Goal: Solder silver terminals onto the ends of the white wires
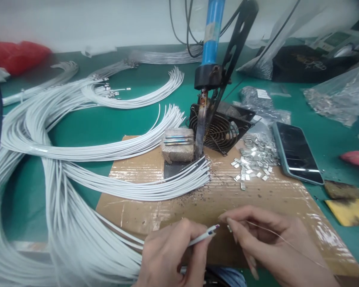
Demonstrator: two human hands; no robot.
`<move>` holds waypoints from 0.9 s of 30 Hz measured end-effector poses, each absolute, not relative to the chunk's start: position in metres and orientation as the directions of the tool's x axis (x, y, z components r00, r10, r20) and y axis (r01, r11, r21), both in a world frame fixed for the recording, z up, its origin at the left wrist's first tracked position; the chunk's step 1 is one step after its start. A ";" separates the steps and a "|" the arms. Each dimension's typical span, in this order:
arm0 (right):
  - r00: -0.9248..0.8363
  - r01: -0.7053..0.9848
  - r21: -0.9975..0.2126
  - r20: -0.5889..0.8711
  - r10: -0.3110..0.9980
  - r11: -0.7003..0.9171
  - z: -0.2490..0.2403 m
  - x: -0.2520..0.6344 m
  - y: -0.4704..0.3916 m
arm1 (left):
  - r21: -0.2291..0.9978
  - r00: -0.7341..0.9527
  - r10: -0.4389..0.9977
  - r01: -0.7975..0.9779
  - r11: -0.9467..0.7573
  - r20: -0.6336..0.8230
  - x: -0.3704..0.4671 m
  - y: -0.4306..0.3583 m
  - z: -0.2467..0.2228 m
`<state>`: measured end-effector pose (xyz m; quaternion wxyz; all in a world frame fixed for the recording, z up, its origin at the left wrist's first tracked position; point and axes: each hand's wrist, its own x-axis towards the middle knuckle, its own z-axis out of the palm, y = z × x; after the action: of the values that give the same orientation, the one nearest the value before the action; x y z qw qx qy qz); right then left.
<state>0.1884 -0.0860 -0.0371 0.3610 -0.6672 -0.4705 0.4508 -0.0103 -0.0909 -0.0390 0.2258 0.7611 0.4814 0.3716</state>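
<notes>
My left hand [176, 251] is closed around the ends of white cables [202, 236], whose tips point right and show small coloured cores. To their right, my right hand [266, 243] pinches a thin wire [283, 239] that trails across the back of the hand. A tiny metal piece [229, 229] shows at its fingertips. The two hands are apart, over a cardboard sheet [227, 199]. Behind them a cable bundle [167, 187] lies with its ends near the tip of an upright soldering iron [212, 44], which has a blue handle.
A block [178, 149], a black fan [223, 129] and scattered metal connectors [254, 157] lie behind the hands. At right are a phone [299, 153], a yellow sponge [348, 212] and plastic bags [344, 95]. Large white cable bundles [71, 223] cover the left side.
</notes>
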 end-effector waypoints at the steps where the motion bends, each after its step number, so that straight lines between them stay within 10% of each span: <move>1: 0.136 0.324 -0.904 -0.248 0.959 -0.279 -0.037 0.191 -0.086 | 0.712 0.246 0.909 0.566 -0.417 0.337 -0.010 -0.091 -0.039; 11: -0.097 0.434 -0.853 0.276 0.956 0.290 -0.031 0.186 -0.092 | 0.801 0.208 0.961 0.536 -0.267 0.181 -0.008 -0.090 -0.038; 22: -0.368 0.622 -0.569 0.394 0.842 0.538 -0.031 0.204 -0.091 | 0.792 0.256 0.950 0.536 -0.291 0.176 -0.008 -0.088 -0.034; 27: -0.298 0.579 -0.654 0.387 0.873 0.487 -0.025 0.197 -0.091 | 0.787 0.376 0.911 0.503 -0.357 0.172 -0.011 -0.084 -0.030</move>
<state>0.1972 -0.0906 -0.0246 0.3673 -0.4650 -0.7802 0.2001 -0.0108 -0.0836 -0.0300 0.3269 0.7622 0.4635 0.3119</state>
